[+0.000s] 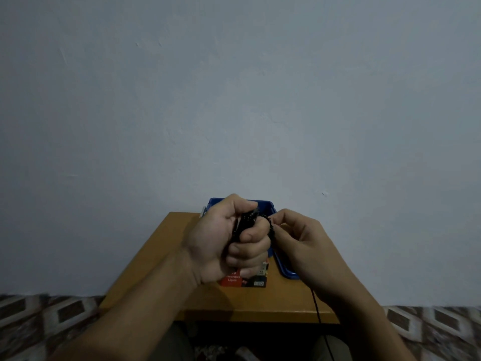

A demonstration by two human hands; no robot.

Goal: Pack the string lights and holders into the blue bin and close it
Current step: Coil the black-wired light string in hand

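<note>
While near blue bin (270,206), string lights (247,220) in L hand (223,241), R fingers (284,217).

Single head-worn wide-angle view, facing forward and slightly downward over a small wooden table (250,303) toward a plain wall (234,100); hands close.
</note>
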